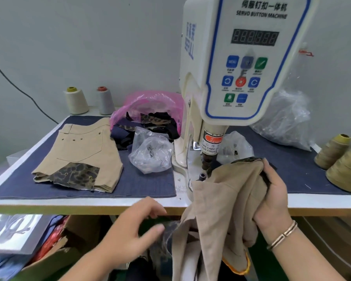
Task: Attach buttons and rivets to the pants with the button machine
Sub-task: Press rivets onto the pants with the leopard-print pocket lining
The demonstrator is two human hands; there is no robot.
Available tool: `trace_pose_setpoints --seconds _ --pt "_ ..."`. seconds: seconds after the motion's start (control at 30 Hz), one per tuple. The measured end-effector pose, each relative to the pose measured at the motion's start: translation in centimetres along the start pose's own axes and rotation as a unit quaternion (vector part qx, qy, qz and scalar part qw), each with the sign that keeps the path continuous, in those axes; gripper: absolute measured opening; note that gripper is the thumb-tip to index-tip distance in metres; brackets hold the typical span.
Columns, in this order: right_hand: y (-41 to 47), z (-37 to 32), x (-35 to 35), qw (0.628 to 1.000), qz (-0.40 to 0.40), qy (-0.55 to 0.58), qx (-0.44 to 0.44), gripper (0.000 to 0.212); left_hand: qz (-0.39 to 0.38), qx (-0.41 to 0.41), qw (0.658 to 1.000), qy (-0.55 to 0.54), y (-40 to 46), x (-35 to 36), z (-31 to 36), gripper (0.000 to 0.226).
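The servo button machine (245, 63) towers at the far right, and the khaki pants (227, 201) hang off the near table edge beside its lower die (202, 176). The right hand (272, 199) clenches the bunched fabric; the left hand (134, 226) hovers with loose fingers, holding nothing. She should flatten the spot over the die, fingers clear.

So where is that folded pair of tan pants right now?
The folded tan pants lie flat on the blue mat, on the left side of the table, left of the button machine and beside a clear plastic bag.
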State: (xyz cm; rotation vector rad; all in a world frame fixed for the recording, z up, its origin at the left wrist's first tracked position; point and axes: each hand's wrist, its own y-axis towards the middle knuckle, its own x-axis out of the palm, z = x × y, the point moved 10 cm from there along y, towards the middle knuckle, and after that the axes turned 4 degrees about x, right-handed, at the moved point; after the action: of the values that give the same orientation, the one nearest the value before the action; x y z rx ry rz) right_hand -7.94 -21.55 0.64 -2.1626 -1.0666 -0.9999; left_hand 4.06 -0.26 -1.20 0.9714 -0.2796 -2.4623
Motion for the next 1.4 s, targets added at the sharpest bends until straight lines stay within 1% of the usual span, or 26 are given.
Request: trace_pose_setpoints --seconds 0.03,0.13,0.17,0.2,0.3,0.33,0.43,0.5,0.53,0.67,0.7,0.77,0.83,0.9,0.93,1.0,1.03,1.07,1.1,1.17,1.2,1.23,1.27,1.3,1.33,1.4 --pt "0.0 -0.2 0.3 1.0 -0.005 0.003 -0.009 0.051 -0.023 -0.012 0.999 -0.026 -0.5 1.1 0.2 0.03" --pt "0.0 -0.9 1.0 0.999 0.002 -0.007 -0.048 0.021 -0.083 -0.062 0.986 -0.128 -1.0 4.3 1.2 0.068" --pt "0.1 -1.2 1.1 0.998 0.003 -0.007 -0.062 0.025 -0.083 -0.075 0.985 -0.132 -0.9 4.8 1.5 0.071" --pt "0.1 -1.5 1.3 0.997 0.001 -0.007 -0.071 0.03 -0.07 -0.082 0.987 -0.119 -0.6 5.0 1.7 0.067" --pt "-0.3 -2.0 1.7 0.997 0.002 0.0 -0.082 0.032 0.013 -0.076 0.996 -0.048 0.2 3.7 2.5 0.031" --pt "-0.4 -2.1 1.8 0.997 0.004 -0.001 -0.081 0.033 0.035 -0.077 0.996 -0.04 0.4 3.2 2.6 0.026" --pt "-0.6 -2.4 1.8 0.995 0.009 -0.01 -0.099 0.033 0.036 -0.124 0.989 -0.068 0.7 3.3 2.5 0.032" --pt "-0.7 -2.3 1.8 0.995 0.008 -0.001 -0.102 0.031 0.009 -0.14 0.99 -0.03 0.8 4.0 2.5 0.033" --pt "-0.7 -2.2 1.9 0.995 0.004 0.003 -0.099 0.03 0.014 -0.134 0.991 -0.003 1.0 3.8 2.5 0.029" --pt "-0.9 -2.4 0.9 0.996 -0.012 -0.032 -0.077 0.026 0.148 -0.125 0.981 0.008 2.8 -0.9 0.8 0.021" --pt "-0.9 -2.3 0.3 0.996 -0.011 -0.064 -0.063 0.026 0.177 -0.122 0.977 0.012 3.5 -2.4 0.3 0.018" --pt "-0.8 -2.1 -1.5 0.985 0.008 -0.168 -0.025 0.024 0.202 -0.121 0.971 0.035 5.1 -4.5 -1.0 0.018" --pt "-0.5 -2.1 -3.2 0.947 0.037 -0.318 0.004 0.025 0.199 -0.128 0.969 0.071 6.6 -5.5 -2.8 0.019" --pt "-0.2 -1.8 -4.4 0.871 0.038 -0.488 0.043 0.036 0.184 -0.132 0.966 0.122 7.6 -5.5 -4.3 0.021" --pt "-0.1 -1.3 -4.6 0.824 0.02 -0.563 0.065 0.035 0.173 -0.133 0.965 0.145 7.9 -5.0 -5.0 0.021" --pt "0.3 -0.8 -4.4 0.741 -0.019 -0.668 0.071 0.022 0.155 -0.141 0.964 0.162 8.1 -3.6 -6.1 0.02" --pt "0.7 -1.1 -4.1 0.718 -0.023 -0.693 0.057 0.014 0.152 -0.145 0.965 0.159 8.0 -3.0 -6.4 0.021" --pt "1.0 -1.6 -3.8 0.71 -0.019 -0.703 0.046 0.009 0.154 -0.145 0.965 0.155 8.0 -2.7 -6.6 0.023" --pt "1.3 -2.3 -3.6 0.713 -0.006 -0.7 0.039 0.011 0.158 -0.144 0.965 0.15 8.0 -2.7 -6.8 0.027" --pt "2.2 -4.0 -3.1 0.752 0.035 -0.658 0.021 0.016 0.153 -0.147 0.97 0.123 8.1 -3.1 -7.4 0.031" --pt "2.7 -5.3 -2.7 0.765 0.062 -0.641 -0.009 0.017 0.148 -0.151 0.972 0.106 8.1 -3.2 -7.7 0.031" --pt "3.3 -6.6 -2.1 0.761 0.093 -0.64 -0.05 0.016 0.14 -0.157 0.973 0.096 8.2 -3.2 -7.9 0.028" --pt "3.9 -7.7 -1.5 0.736 0.125 -0.66 -0.086 0.015 0.129 -0.165 0.973 0.094 8.2 -3.2 -8.2 0.025" --pt "4.7 -8.5 -1.0 0.692 0.151 -0.698 -0.107 0.016 0.115 -0.174 0.973 0.097 8.3 -3.1 -8.4 0.022" --pt "5.6 -8.8 -0.6 0.631 0.167 -0.75 -0.105 0.019 0.102 -0.185 0.973 0.095 8.3 -3.0 -8.7 0.021" --pt "8.1 -8.1 -0.7 0.501 0.172 -0.847 -0.035 0.028 0.075 -0.208 0.973 0.068 8.4 -2.9 -9.5 0.022"
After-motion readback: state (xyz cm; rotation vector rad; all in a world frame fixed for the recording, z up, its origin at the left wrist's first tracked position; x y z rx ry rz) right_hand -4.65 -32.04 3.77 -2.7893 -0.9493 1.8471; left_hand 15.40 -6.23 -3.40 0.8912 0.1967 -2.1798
